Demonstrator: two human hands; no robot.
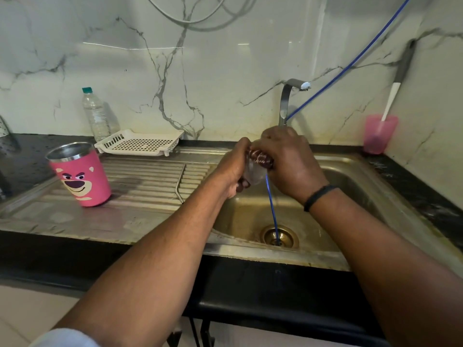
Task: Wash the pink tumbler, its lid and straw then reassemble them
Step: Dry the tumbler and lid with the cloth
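Observation:
The pink tumbler (81, 176), printed with a bear face and lined with steel, stands open and tilted on the drainboard at the left. A bent metal straw (180, 182) lies on the drainboard ridges beside the basin. Over the sink, below the tap, my left hand (231, 171) holds the clear lid (254, 174) from the left. My right hand (288, 159) curls over its top and grips a dark red, white-patterned piece (260, 158) against the lid. Most of the lid is hidden by my fingers.
A steel sink basin (350, 181) has a brass drain (279, 236), and a blue tube (271, 209) runs down into it. The tap (288, 96) rises behind my hands. A white rack (140, 142), a water bottle (95, 116) and a pink cup (379, 134) stand along the wall.

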